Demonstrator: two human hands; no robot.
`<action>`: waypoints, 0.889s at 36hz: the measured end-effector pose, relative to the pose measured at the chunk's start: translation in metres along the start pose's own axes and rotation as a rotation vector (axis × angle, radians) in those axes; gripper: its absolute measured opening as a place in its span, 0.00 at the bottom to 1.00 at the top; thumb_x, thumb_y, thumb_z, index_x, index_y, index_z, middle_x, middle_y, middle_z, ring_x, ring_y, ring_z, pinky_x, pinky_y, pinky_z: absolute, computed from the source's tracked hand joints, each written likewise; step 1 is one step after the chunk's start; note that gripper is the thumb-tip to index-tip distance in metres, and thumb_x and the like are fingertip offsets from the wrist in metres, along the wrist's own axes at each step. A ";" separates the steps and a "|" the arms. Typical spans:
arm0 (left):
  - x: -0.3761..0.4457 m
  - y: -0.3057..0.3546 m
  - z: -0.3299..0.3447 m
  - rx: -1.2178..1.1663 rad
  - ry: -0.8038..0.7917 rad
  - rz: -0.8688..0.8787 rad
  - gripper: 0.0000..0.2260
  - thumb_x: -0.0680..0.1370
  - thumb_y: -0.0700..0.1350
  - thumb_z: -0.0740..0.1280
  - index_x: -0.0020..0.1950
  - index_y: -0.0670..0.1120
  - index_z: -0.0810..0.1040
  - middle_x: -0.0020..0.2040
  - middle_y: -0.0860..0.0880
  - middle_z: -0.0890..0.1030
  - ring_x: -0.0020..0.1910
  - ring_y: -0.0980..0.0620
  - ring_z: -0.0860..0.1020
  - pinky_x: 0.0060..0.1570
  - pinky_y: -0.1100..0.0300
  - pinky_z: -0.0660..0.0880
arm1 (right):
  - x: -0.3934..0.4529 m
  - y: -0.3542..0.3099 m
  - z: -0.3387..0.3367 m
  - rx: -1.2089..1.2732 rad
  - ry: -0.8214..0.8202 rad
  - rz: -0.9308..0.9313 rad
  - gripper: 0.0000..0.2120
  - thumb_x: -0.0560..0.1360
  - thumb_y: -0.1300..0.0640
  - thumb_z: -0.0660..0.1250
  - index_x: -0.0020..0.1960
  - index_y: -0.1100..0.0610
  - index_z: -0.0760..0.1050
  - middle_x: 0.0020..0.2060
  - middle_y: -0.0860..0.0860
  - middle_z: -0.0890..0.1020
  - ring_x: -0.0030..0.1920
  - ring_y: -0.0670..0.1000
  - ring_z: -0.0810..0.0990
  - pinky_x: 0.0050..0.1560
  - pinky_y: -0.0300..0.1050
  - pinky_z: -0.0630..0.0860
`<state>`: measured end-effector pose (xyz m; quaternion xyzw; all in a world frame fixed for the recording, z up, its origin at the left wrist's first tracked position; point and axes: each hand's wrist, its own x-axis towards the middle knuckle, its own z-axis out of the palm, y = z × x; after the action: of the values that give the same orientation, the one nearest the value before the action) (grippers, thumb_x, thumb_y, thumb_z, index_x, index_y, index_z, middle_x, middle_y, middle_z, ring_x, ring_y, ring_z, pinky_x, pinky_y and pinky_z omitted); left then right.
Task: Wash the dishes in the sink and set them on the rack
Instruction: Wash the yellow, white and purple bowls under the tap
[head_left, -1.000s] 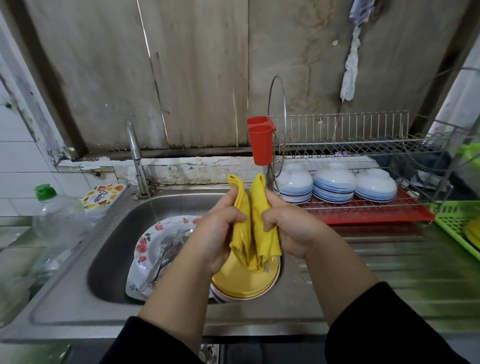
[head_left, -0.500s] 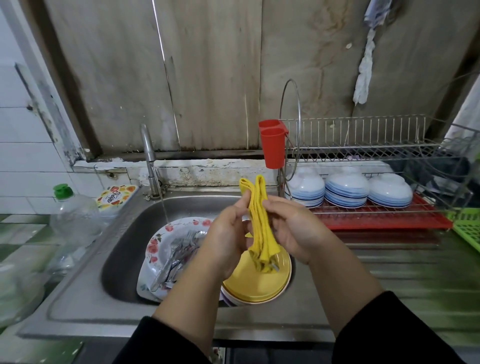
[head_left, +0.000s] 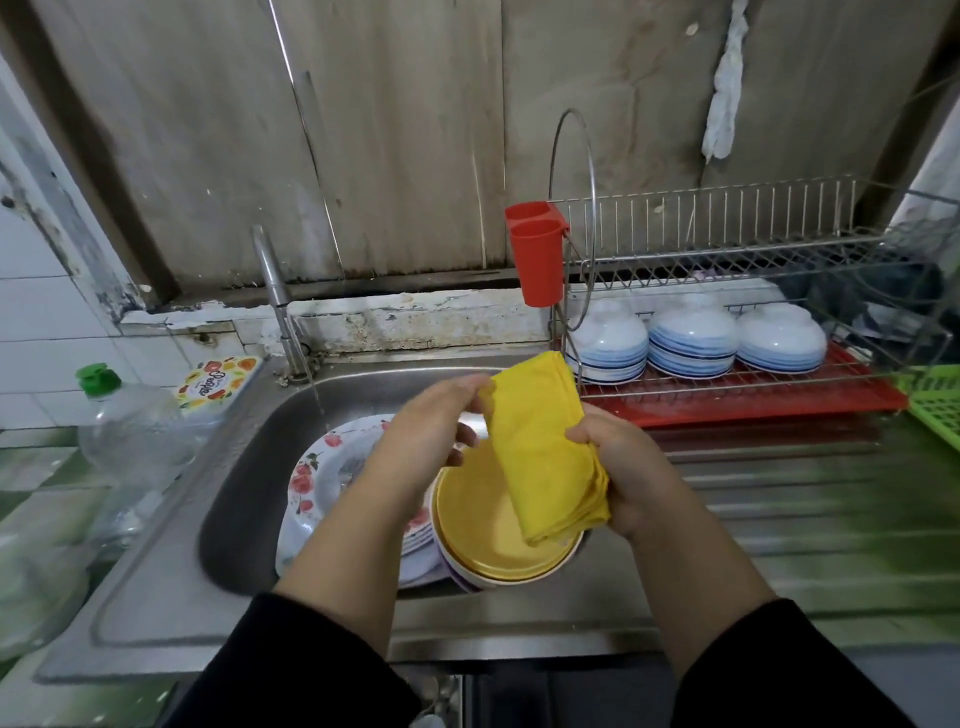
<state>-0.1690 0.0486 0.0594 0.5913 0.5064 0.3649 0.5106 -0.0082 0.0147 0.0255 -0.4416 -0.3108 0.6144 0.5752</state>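
Observation:
Over the steel sink (head_left: 244, 467) both my hands hold a folded yellow cloth (head_left: 540, 452). My right hand (head_left: 618, 467) grips its right edge and lower part. My left hand (head_left: 431, 436) pinches its upper left corner. Below the cloth sits a yellow bowl (head_left: 483, 540) stacked on other bowls, next to white plates with red flowers (head_left: 317, 473). A thin stream of water runs from the tap (head_left: 272, 291) onto the plates. The wire dish rack (head_left: 727, 244) stands at the right, with three upturned blue-and-white bowl stacks (head_left: 691, 338) on its lower shelf.
A red cutlery cup (head_left: 535, 254) hangs on the rack's left end. A clear bottle with a green cap (head_left: 130, 426) and a patterned tub (head_left: 213, 384) stand left of the sink. A green basket (head_left: 935, 410) sits at the far right on the ribbed drainboard (head_left: 810, 519).
The cloth, held upright and bunched between both hands, now lies flatter and tilted, folded wide. My right hand has slid lower along it, and the view has moved closer.

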 end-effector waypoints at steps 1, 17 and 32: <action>0.002 -0.008 0.001 0.054 0.059 -0.006 0.11 0.81 0.50 0.58 0.56 0.51 0.78 0.43 0.51 0.77 0.32 0.57 0.72 0.32 0.65 0.67 | 0.000 0.003 -0.003 0.001 0.056 0.000 0.16 0.75 0.70 0.53 0.48 0.57 0.77 0.39 0.56 0.82 0.38 0.54 0.80 0.38 0.44 0.77; 0.010 -0.107 0.011 0.547 0.185 -0.037 0.22 0.79 0.39 0.59 0.73 0.45 0.66 0.70 0.42 0.62 0.67 0.44 0.66 0.60 0.60 0.64 | -0.008 0.061 -0.016 -0.166 0.410 -0.023 0.20 0.77 0.68 0.53 0.57 0.47 0.74 0.44 0.47 0.81 0.45 0.51 0.79 0.41 0.44 0.76; 0.008 -0.111 0.009 0.649 0.153 -0.044 0.24 0.79 0.38 0.56 0.76 0.47 0.60 0.71 0.43 0.61 0.62 0.43 0.70 0.48 0.60 0.64 | -0.007 0.094 -0.008 -0.790 0.616 -0.332 0.04 0.72 0.61 0.56 0.42 0.60 0.69 0.34 0.51 0.70 0.36 0.50 0.68 0.34 0.45 0.64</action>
<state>-0.1839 0.0501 -0.0517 0.6829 0.6458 0.2170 0.2638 -0.0420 -0.0073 -0.0598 -0.7298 -0.4011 0.1929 0.5189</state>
